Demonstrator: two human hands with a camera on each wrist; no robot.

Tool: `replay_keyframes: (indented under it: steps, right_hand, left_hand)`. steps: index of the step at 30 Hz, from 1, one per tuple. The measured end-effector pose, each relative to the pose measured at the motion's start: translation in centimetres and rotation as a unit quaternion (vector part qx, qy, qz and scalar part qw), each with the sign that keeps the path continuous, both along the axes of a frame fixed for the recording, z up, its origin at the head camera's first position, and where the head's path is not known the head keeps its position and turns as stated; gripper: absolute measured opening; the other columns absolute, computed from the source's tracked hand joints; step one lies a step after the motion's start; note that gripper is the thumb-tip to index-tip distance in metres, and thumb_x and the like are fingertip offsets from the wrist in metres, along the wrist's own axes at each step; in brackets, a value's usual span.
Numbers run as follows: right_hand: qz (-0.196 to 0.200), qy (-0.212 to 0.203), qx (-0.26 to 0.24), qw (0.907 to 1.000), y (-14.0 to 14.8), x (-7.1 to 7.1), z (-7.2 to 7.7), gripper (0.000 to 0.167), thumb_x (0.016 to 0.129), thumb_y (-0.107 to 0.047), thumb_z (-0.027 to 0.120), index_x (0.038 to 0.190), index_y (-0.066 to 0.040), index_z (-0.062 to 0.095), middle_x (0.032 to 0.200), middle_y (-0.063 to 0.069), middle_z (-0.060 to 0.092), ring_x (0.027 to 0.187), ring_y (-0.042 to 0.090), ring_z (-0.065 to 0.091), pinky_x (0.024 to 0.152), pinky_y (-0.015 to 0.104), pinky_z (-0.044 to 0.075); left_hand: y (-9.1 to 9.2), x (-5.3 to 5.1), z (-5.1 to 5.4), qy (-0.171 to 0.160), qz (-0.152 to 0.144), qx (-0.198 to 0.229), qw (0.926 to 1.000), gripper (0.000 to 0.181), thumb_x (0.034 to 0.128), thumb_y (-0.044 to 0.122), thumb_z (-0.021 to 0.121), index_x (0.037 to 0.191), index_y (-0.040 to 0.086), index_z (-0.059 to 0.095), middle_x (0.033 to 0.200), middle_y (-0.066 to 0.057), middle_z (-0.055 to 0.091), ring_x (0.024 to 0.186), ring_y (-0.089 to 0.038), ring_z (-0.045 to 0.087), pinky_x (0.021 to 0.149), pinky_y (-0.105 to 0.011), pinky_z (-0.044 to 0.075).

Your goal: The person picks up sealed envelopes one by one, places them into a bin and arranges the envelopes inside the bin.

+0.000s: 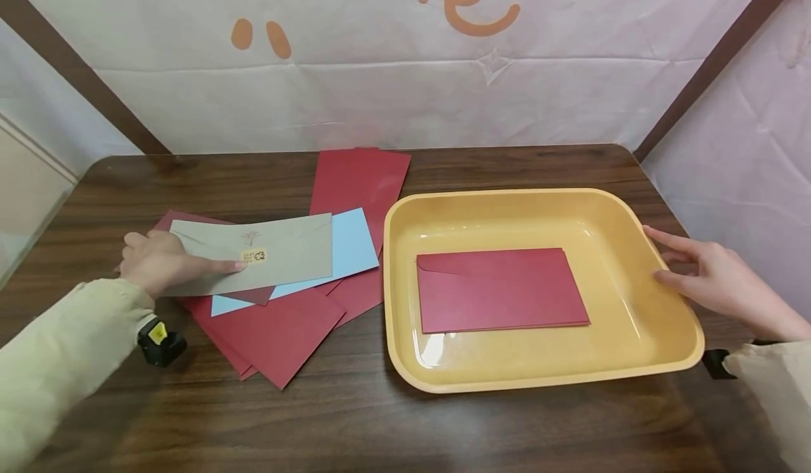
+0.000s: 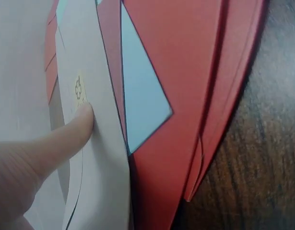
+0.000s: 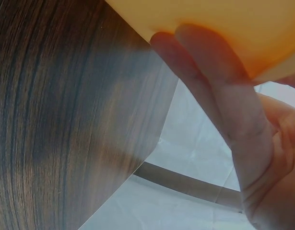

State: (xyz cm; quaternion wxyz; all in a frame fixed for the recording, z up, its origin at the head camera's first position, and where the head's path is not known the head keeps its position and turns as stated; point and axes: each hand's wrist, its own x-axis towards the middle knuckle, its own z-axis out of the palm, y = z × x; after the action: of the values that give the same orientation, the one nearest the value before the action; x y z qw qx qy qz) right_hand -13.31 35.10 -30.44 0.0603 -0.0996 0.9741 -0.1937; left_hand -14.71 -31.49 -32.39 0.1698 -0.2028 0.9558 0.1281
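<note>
My left hand (image 1: pixel 161 260) holds a grey-beige envelope (image 1: pixel 291 244) by its left end. The thumb lies on top beside a small yellow sticker (image 1: pixel 253 255); the other fingers are mostly hidden at the envelope's edge. Under it lie a light blue envelope (image 1: pixel 355 241) and several dark red envelopes (image 1: pixel 285 332). My right hand (image 1: pixel 722 276) grips the right rim of a yellow plastic tray (image 1: pixel 538 374), thumb inside the wall and fingers against the outside, as the right wrist view shows. Inside the tray, red envelopes (image 1: pixel 500 290) lie flat in a neat stack, left of centre.
More red envelopes (image 1: pixel 357 181) lie at the back of the dark wood table (image 1: pixel 538 431), behind the tray's left side. A pale cloth wall (image 1: pixel 393 100) with orange drawings stands right behind the table's far edge.
</note>
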Motion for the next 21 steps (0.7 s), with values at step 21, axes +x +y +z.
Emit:
replay_keyframes:
  steps: [21]
  right_hand:
    - [0.006, 0.018, -0.011, 0.9998, 0.09, -0.35, -0.56, 0.064, 0.085, -0.008, 0.069, 0.143, -0.003, 0.042, 0.097, 0.025, 0.07, 0.066, -0.008, 0.057, 0.057, 0.014, 0.04]
  left_hand:
    - [-0.07, 0.4, 0.1, 0.059, 0.037, 0.098, 0.9927, 0.086, 0.0852, 0.027, 0.065, 0.131, -0.024, 0.013, 0.109, -0.039, 0.037, 0.098, -0.05, 0.043, 0.078, -0.057, 0.043]
